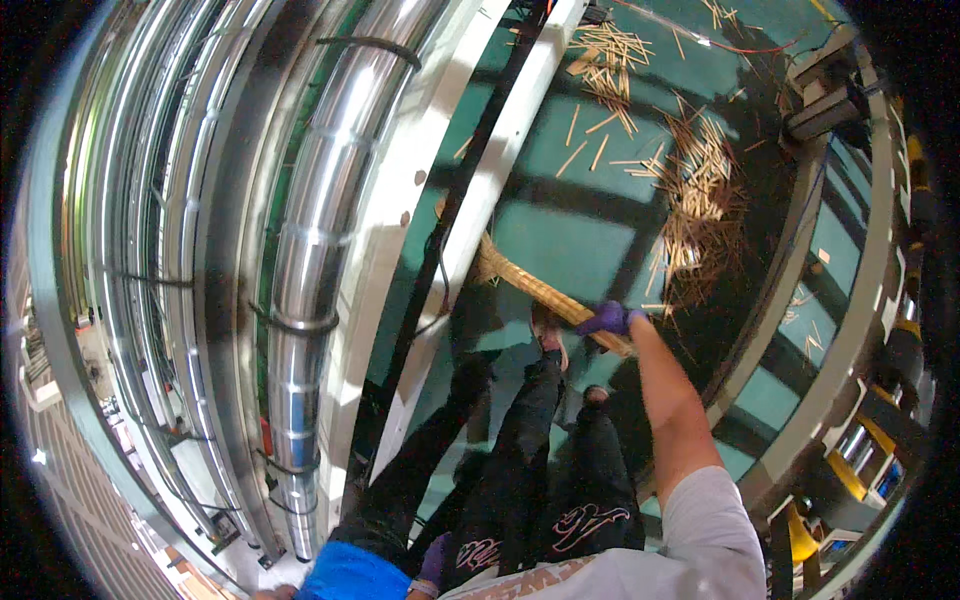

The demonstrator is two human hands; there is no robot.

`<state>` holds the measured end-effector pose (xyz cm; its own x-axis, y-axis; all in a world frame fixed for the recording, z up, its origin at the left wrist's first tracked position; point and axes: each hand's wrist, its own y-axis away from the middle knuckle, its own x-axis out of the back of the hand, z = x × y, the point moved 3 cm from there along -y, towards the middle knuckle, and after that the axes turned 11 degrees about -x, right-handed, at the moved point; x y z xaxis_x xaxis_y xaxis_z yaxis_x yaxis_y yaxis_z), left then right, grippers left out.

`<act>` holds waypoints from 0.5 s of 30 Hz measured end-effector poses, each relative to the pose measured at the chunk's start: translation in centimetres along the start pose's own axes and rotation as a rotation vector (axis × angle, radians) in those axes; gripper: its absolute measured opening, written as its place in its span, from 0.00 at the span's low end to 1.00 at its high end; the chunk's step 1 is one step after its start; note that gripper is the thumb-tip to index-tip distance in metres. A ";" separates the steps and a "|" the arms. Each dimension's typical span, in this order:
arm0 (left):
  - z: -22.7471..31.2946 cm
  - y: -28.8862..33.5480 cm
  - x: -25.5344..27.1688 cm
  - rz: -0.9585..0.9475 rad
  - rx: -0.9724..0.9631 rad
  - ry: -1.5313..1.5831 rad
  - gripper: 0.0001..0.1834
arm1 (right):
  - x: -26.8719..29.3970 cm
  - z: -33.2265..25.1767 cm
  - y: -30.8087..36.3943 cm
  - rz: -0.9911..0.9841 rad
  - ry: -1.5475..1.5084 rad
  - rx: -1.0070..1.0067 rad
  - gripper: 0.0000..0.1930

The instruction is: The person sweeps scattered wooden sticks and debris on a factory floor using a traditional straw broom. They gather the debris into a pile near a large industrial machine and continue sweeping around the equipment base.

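Right hand point(607, 319), purple-gloved, clenched round a bundle point(540, 290) of thin wooden sticks, gripping near its lower end. Bundle slanting up and to the left from the hand, far end touching or just behind a white beam point(480, 200); contact not clear. Right forearm bare, grey sleeve at the lower edge.

Left hand point(434, 565) at the bottom edge, also purple-gloved, low beside the dark trousers point(520, 470), well apart from the bundle. Mostly hidden; grip cannot be told. Blue patch point(350, 575) just left of it, kind unclear.

Green floor point(570, 240) below, crossed by dark shadow bands. Loose sticks point(695, 190) scattered in a dense heap above and right of the right hand, a thinner scatter toward the top of the view. Feet near the bundle, just below and left of the right hand.

Large shiny steel pipe point(330, 220) running along the left, strapped with black bands, flanked by further curved metal rails. Curved metal frame point(850, 300) on the right with yellow fittings point(850, 470) near its lower part
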<state>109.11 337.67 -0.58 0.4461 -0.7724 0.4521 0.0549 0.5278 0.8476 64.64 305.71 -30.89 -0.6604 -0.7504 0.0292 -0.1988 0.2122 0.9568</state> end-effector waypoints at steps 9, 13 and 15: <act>-2.5 -8.0 11.7 -0.074 -0.247 -0.346 0.19 | 9.9 3.2 -3.6 -0.031 -0.345 -0.066 0.30; 4.6 -16.0 18.6 -0.037 -0.314 -0.484 0.17 | 9.6 4.9 1.6 0.034 -0.939 0.025 0.19; 12.6 -18.4 21.0 0.060 -0.226 -0.111 0.18 | 10.2 4.9 5.5 -0.114 -1.128 0.066 0.18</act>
<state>106.24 307.28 -3.23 0.3543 -0.7649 0.5380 0.2351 0.6297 0.7404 53.26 302.33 -26.73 -0.9047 0.2178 -0.3661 -0.3151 0.2362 0.9192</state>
